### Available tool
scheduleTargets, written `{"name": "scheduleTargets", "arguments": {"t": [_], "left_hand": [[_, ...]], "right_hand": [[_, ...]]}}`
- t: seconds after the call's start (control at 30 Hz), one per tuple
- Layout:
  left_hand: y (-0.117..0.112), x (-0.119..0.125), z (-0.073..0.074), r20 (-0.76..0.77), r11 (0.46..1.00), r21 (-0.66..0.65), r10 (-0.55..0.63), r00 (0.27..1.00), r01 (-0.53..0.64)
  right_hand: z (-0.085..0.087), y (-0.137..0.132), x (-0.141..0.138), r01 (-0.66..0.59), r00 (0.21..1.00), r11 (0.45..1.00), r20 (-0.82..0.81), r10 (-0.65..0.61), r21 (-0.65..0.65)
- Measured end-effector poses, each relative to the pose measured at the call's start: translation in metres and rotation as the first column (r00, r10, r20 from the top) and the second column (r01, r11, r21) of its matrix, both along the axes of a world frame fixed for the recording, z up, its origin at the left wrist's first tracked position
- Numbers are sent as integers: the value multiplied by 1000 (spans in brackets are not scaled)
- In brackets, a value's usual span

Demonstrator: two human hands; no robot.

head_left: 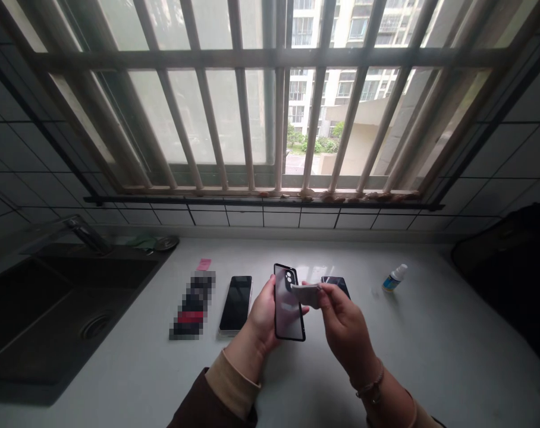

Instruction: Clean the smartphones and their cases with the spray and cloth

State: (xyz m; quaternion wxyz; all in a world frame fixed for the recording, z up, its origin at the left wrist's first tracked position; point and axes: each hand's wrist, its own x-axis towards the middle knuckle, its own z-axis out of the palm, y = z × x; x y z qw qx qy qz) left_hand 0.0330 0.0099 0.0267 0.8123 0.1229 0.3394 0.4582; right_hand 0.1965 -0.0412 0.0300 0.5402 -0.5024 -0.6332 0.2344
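Left hand [261, 315] grips a clear phone case with black edges [288, 315] upright above the worktop [408, 356]. Right hand [347, 327], fingers clenched, pinches a grey cloth [306, 295] at the case's right edge. Smartphone [235, 303] lies at 10 o'clock, spray bottle [393, 278] at 2 o'clock.

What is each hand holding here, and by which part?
The left hand grips a black-framed clear phone case around its middle, fingers behind it. The right hand pinches a grey cloth by one end between thumb and fingers.
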Motion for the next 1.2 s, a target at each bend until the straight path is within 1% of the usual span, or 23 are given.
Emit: {"name": "scheduleTargets", "arguments": {"t": [0.07,0.13,0.23,0.3,0.37,0.43,0.5,0.57,0.6,0.63,0.67,0.77,0.83,0.9,0.97,1.07,1.13,1.2], "left_hand": [[-4,2,0,-28,997,-5,-75,997,75],[-9,5,1,-31,984,0,-177,984,177],[-15,8,2,-26,959,23,-281,959,281],[-17,9,3,-28,947,20,-320,947,320],[-19,9,4,-26,936,9,-352,936,352],[-20,8,5,-20,923,-10,-384,923,384],[-21,7,5,-24,913,-40,-407,913,406],[-21,6,6,-31,905,-62,-422,906,420],[-22,6,6,-31,903,-61,-428,903,426],[-22,6,7,-27,900,-52,-434,901,432],[-22,6,7,-20,899,-40,-437,899,436],[-21,7,9,6,910,-22,-413,911,413],[-19,7,9,44,927,-35,-371,928,372],[-17,8,8,84,944,-57,-321,943,326],[-16,10,6,84,955,-87,-278,957,285],[-14,11,2,46,961,-116,-248,968,252],[-13,10,0,54,971,-93,-214,975,219],[-11,8,-1,83,981,-64,-178,980,184]], "right_hand": [[0,4,6,181,983,983,17,-181,-6],[-1,7,11,275,958,961,79,-275,3],[-3,8,15,297,928,952,213,-306,74],[-6,9,15,284,905,950,290,-311,130],[-8,10,15,281,881,948,354,-315,146],[-8,12,17,310,854,940,394,-340,140],[-8,14,21,373,821,917,410,-397,142],[-7,16,25,426,786,889,418,-455,166],[-7,16,26,429,776,884,425,-466,186],[-8,17,27,406,776,890,437,-455,207],[-9,17,26,356,786,907,454,-421,225],[-13,18,20,112,826,963,517,-227,245],[-17,19,15,-41,827,972,553,-97,232],[-20,19,12,-138,813,969,583,-6,203],[-22,20,11,-181,791,971,610,50,156],[-23,20,11,-182,776,979,625,83,96],[-23,19,10,-190,777,978,622,96,87],[-24,19,8,-233,775,968,620,126,94]]}}
